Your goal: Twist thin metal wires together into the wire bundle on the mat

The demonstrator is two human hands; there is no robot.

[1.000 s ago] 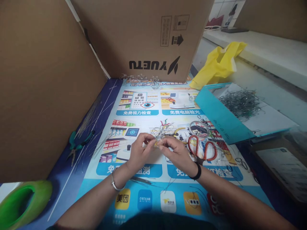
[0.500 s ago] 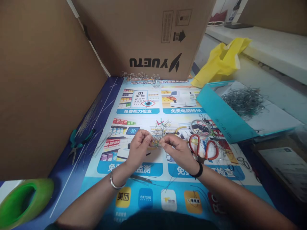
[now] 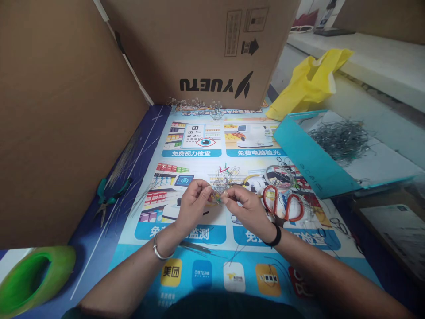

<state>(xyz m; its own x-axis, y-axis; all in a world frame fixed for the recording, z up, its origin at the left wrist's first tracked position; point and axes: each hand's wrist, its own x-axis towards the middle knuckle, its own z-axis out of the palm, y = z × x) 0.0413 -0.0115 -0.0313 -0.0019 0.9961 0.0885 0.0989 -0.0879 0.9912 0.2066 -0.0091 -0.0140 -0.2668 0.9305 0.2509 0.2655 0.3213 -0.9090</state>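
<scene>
A thin wire piece (image 3: 217, 197) with small green and orange bits spans the short gap between my two hands. My left hand (image 3: 194, 201) pinches one side of it between thumb and forefinger. On the other side, the thumb and fingers of my right hand (image 3: 244, 206) are closed on it too. Just beyond my fingertips lies a tangle of bent wires (image 3: 227, 177), with a red and a green tip standing out of it. Red-handled scissors (image 3: 283, 204) lie right of my right hand, and a clear tape roll (image 3: 279, 176) is behind them.
A cardboard box (image 3: 206, 53) walls off the back, another panel (image 3: 66, 124) the left. Teal pliers (image 3: 111, 197) and straight wires lie left. A green tape roll (image 3: 63, 266) is front left. At right stand a turquoise box lid (image 3: 302, 161) holding a wire heap (image 3: 343, 139) and a yellow bag (image 3: 305, 86).
Both hands stay almost in place, still pinching the wire piece, with only slight finger movement. The whole view has shifted very slightly.
</scene>
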